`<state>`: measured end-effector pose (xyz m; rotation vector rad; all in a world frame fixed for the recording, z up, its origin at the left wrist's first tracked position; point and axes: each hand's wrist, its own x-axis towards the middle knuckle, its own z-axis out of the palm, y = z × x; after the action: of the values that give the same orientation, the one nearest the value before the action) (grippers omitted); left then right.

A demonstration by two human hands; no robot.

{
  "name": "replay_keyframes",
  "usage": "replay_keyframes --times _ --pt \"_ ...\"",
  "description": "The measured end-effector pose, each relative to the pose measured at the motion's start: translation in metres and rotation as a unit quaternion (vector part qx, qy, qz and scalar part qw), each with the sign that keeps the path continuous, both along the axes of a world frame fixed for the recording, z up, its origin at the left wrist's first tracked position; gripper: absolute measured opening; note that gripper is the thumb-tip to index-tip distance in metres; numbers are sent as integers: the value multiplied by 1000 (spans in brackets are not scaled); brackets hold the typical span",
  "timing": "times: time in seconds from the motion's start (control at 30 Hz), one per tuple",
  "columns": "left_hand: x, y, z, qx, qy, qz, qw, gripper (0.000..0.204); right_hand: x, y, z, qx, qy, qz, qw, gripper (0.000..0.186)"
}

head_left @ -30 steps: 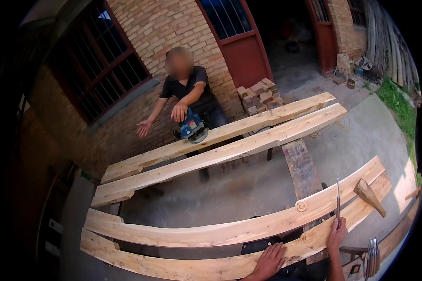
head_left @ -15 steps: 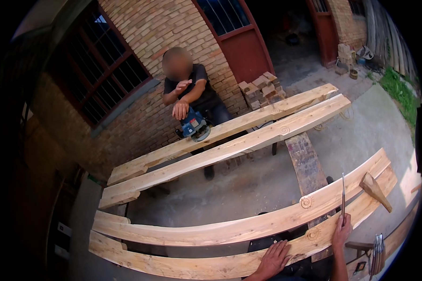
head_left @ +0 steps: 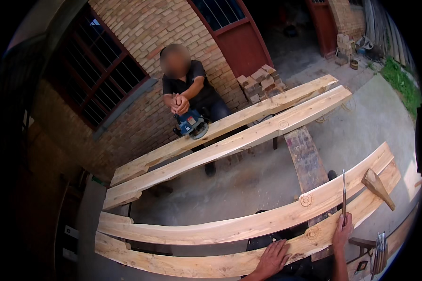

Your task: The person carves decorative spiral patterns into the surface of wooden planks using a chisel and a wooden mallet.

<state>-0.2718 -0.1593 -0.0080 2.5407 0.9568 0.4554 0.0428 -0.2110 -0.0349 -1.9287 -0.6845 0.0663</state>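
My left hand (head_left: pixel 273 258) lies flat, fingers stretched, on the nearest long pale wooden beam (head_left: pixel 187 263), left of a carved spiral (head_left: pixel 312 232). On the spiral's other side, my right hand (head_left: pixel 343 231) is wrapped round a slender chisel (head_left: pixel 344 189). The chisel stands upright with its thin end pointing away from me. A wooden mallet (head_left: pixel 379 188) rests across the right ends of the two near beams. A second curved beam (head_left: pixel 211 233) runs alongside, just beyond the nearest one, with its own carved spiral (head_left: pixel 305 199).
Across from me, a co-worker holds a blue router (head_left: pixel 192 125) on the far beam (head_left: pixel 248 116); another beam (head_left: pixel 239 141) lies in front of it. A stained plank (head_left: pixel 306 157) crosses beneath the beams. Several chisels (head_left: pixel 380 253) stand together at lower right. Bricks (head_left: pixel 261 83) are stacked by the wall.
The co-worker's raised hand has come down, and both their hands are now together on the router. My view has shifted slightly; my hands and the chisel stay in place.
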Motion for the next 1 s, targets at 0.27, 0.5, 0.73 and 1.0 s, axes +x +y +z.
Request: replay_keyframes --times 0.27,0.5,0.73,1.0 --pt "0 2 10 20 1 4 1000 47 -2 0 -4 0 15 2 1000 13" --pt "2 1 8 19 13 0 1000 48 0 -2 -5 19 19 7 1000 12" --pt "2 2 6 22 26 -1 999 50 -2 -1 3 19 25 15 999 11" --pt "3 3 9 16 38 -1 999 49 -1 -1 0 20 25 21 999 11"
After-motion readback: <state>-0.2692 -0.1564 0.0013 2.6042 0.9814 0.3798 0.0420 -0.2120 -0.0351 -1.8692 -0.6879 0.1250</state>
